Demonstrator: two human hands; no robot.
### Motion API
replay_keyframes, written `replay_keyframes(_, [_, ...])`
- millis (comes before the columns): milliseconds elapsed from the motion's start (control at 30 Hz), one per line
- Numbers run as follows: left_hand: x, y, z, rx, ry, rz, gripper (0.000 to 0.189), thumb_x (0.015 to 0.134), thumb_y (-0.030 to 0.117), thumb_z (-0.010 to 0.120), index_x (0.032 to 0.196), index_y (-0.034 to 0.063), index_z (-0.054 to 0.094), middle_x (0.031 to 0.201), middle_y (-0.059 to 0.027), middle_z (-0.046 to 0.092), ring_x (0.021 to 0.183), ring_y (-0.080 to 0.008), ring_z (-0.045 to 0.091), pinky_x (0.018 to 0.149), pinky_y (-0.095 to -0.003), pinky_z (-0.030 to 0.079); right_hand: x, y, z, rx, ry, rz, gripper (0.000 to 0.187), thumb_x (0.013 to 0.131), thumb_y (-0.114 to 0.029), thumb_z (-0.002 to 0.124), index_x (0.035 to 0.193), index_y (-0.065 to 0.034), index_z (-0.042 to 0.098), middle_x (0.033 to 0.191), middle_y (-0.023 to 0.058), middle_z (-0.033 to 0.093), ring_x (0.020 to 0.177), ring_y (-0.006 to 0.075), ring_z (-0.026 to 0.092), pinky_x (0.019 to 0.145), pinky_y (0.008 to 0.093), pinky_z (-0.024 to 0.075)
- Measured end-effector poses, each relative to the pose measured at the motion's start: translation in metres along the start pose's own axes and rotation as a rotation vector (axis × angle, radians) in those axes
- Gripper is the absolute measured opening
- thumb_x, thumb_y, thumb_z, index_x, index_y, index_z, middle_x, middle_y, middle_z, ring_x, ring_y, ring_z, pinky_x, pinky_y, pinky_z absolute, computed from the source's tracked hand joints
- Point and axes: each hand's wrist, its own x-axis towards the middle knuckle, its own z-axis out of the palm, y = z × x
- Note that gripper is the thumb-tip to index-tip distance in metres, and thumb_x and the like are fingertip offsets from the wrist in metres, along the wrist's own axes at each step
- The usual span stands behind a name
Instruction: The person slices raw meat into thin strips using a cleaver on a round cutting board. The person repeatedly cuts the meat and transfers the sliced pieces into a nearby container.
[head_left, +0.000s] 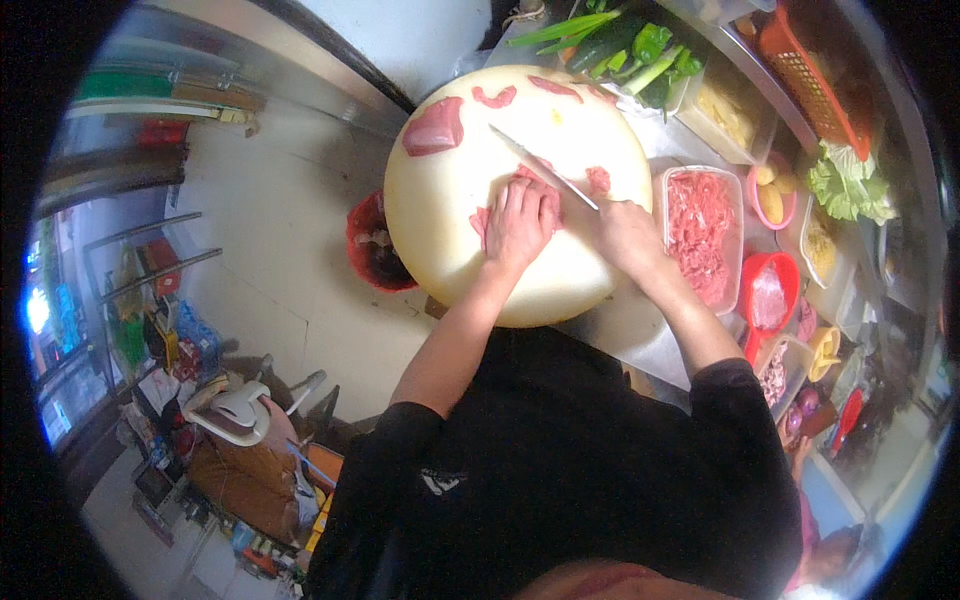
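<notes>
My right hand (625, 231) grips the handle of a kitchen knife (546, 169), whose blade slants up and left over a round, pale chopping board (442, 247). My left hand (519, 219) presses down on raw meat (553, 204), fingers bunched beside the blade. Part of that meat is hidden beneath the hand. A larger piece of raw meat (435, 127) lies at the board's upper left. Thin strips of meat (495, 96) rest along its far edge, and a small scrap (598, 179) sits right of the knife.
A clear plastic tub of shredded raw meat (701, 232) stands right of the board. Beyond it are a red scoop (769, 289), a pink bowl of potatoes (770, 199) and lettuce (851, 184). Green vegetables (637, 64) lie behind. A red bin (371, 244) stands below left. Another person's hand (799, 454) shows far right.
</notes>
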Motion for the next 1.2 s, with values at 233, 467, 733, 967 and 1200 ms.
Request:
replay_keyframes(233, [-0.001,-0.003,0.008,-0.051,0.001,-0.015,0.014,0.087,0.014,0.065,0.094,0.0023,0.067,0.114,-0.0165,0.062,0.104,-0.0347,0.059,0.093,-0.0449,0.051,-0.032,-0.028,-0.036,0.052,-0.062,0.014,0.034,0.096,-0.020,0.054,0.126,-0.0054,0.061,0.089,0.0258,0.071,0.088,0.0424,0.070,0.078,0.0521,0.0551])
replay_keyframes(467, [-0.002,-0.002,0.002,0.014,-0.073,-0.004,0.018,0.088,0.016,0.064,0.100,0.0028,0.068,0.117,-0.0147,0.064,0.113,-0.0330,0.058,0.098,-0.0435,0.049,0.013,-0.013,0.002,0.173,0.013,-0.081,0.023,0.093,-0.025,0.059,0.102,-0.0074,0.070,0.086,0.0247,0.070,0.084,0.0421,0.070,0.076,0.0514,0.0548])
replay_keyframes(733, [-0.004,0.001,0.001,0.003,-0.037,-0.064,0.017,0.087,0.016,0.066,0.100,0.0037,0.066,0.113,-0.0137,0.063,0.105,-0.0336,0.059,0.093,-0.0441,0.050,-0.035,-0.004,-0.004,-0.077,-0.061,0.068,0.024,0.092,-0.016,0.052,0.103,-0.0059,0.072,0.084,0.0239,0.071,0.081,0.0410,0.071,0.078,0.0525,0.0556])
replay_keyframes(967, [-0.002,-0.005,0.005,-0.029,-0.092,-0.011,0.023,0.081,0.012,0.068,0.103,0.0051,0.067,0.116,-0.0138,0.063,0.109,-0.0331,0.059,0.095,-0.0438,0.050,0.007,-0.032,-0.012,0.123,-0.041,-0.138,0.028,0.091,-0.017,0.055,0.112,-0.0091,0.071,0.083,0.0236,0.070,0.081,0.0399,0.071,0.076,0.0527,0.0547])
replay_keyframes(1200, [-0.014,-0.001,-0.018,-0.040,-0.030,-0.011,0.024,0.088,0.014,0.066,0.110,0.0025,0.062,0.119,-0.0173,0.060,0.116,-0.0357,0.056,0.100,-0.0453,0.047,-0.013,0.006,0.001,0.113,0.050,0.093,0.042,0.091,-0.022,0.058,0.133,-0.0149,0.063,0.089,0.0258,0.070,0.086,0.0414,0.070,0.078,0.0509,0.0549])
